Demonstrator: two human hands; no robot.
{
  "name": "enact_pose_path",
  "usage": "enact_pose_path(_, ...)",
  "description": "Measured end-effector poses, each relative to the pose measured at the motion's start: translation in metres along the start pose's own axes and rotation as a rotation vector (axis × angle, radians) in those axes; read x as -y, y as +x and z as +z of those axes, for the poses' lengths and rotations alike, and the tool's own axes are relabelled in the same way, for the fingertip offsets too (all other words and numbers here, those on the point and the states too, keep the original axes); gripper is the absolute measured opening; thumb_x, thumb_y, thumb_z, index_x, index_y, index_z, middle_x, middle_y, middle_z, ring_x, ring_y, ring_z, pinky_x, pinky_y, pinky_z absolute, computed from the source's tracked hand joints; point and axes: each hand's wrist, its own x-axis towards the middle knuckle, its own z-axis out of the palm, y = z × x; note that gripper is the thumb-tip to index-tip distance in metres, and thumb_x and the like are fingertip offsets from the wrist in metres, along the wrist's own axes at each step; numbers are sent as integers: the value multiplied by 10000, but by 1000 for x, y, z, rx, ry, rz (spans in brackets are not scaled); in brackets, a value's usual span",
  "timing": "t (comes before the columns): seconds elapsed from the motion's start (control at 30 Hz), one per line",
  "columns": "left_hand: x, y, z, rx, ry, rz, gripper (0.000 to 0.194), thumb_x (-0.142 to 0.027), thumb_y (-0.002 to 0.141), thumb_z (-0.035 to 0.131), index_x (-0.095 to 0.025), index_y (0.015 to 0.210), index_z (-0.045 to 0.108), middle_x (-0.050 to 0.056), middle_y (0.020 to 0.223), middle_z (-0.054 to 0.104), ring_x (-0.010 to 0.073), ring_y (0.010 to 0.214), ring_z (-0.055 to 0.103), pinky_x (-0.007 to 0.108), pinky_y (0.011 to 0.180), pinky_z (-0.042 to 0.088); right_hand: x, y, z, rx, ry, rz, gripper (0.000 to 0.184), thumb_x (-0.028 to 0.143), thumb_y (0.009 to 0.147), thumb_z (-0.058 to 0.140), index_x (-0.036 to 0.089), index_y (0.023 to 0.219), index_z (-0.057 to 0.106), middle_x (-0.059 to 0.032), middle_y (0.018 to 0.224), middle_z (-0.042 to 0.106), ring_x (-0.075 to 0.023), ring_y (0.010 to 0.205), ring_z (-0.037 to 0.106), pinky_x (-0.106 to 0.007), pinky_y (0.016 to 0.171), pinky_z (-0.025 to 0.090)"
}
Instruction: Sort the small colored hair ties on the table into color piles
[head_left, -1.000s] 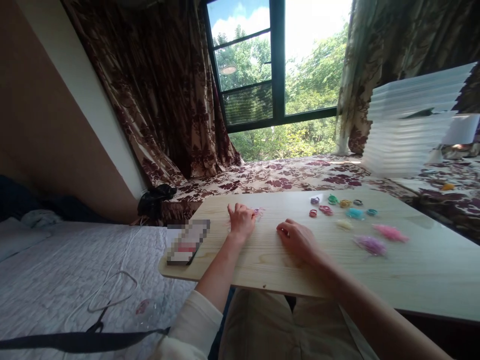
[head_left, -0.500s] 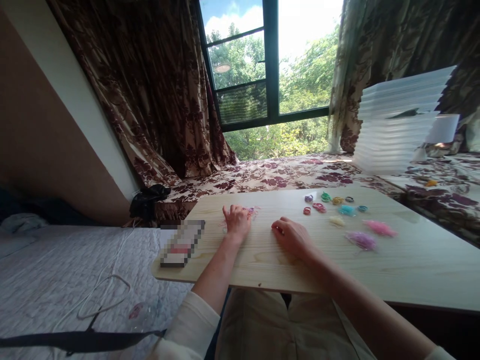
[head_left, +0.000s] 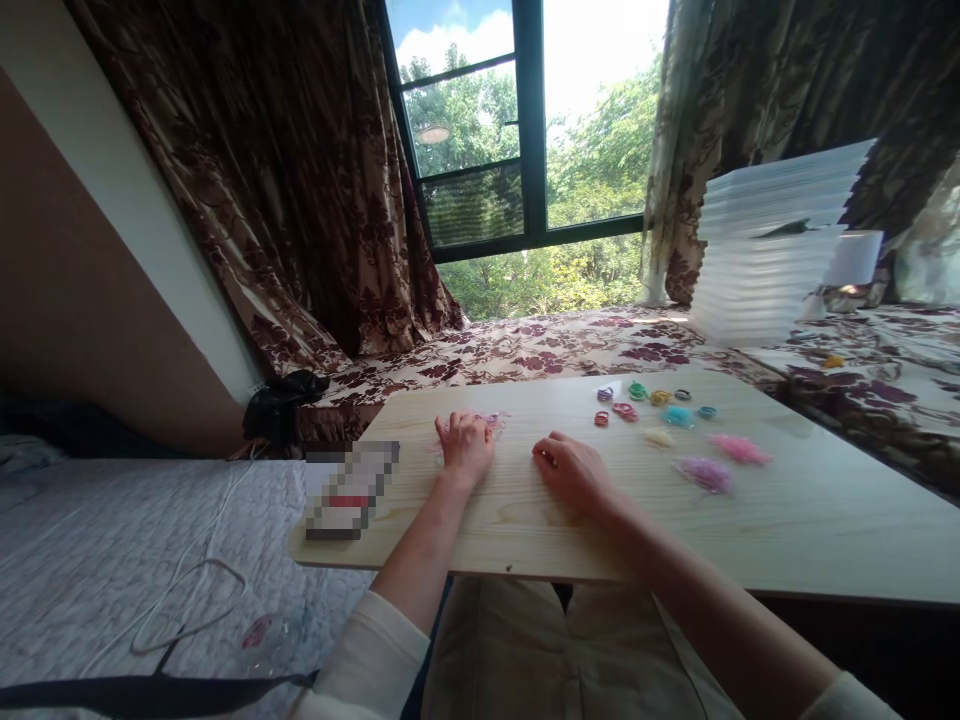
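One room, with window (head_left: 532,130) and floral curtain (head_left: 379,230); one pale wooden tabletop (head_left: 510,525). Item: my left hand (head_left: 466,447), fingers bent and slightly apart over a pink-and-purple tangle (head_left: 495,422) that shows just beyond the fingertips, grip hidden; item: my right hand (head_left: 574,470), curled, thumb and forefinger drawn close, contents indiscernible, small coloured bundles (head_left: 636,391) lying beyond its fingers. Step in hand, as I judge it: fingering through the tangle, which calls for a light, separate pinch on single strands.
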Motion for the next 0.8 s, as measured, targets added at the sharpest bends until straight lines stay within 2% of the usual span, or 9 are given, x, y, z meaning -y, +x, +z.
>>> enact_pose_path(0.4, 0, 0, 0, -7, -45, -24, 171, -212, 825, 508, -217, 760, 666, 68, 1011, 695, 253, 1069, 507, 479, 1002, 287, 0, -1, -1, -10, 10, -5, 265, 239, 886, 434, 239, 927, 696, -31, 968, 672, -147, 818, 606, -250, 658, 349)
enact_pose_path(0.53, -1, 1, 0, -21, -47, -32, 158, -205, 816, 509, -209, 806, 667, 69, 1022, 681, 254, 1058, 505, 476, 996, 297, 0, 0, 0, -14, 11, -3, 264, 239, 884, 435, 238, 931, 695, -32, 965, 671, -146, 818, 604, -248, 664, 348)
enact_pose_path(0.7, 0, 2, 1, -32, -34, -51, 212, -250, 832, 512, -227, 972, 670, 92, 1111, 637, 273, 1094, 474, 514, 1028, 267, 0, -1, 0, -16, 13, -4, 258, 242, 888, 440, 239, 933, 694, -31, 970, 674, -146, 826, 610, -249, 673, 355)
enact_pose_path(0.8, 1, 2, 2, 6, -28, -45, 214, -263, 855, 487, -233, 937, 683, 97, 1150, 616, 282, 1127, 452, 529, 1025, 270, 0, -1, 0, -20, 11, -3, 256, 239, 888, 441, 236, 930, 694, -31, 971, 676, -149, 829, 614, -252, 677, 357)
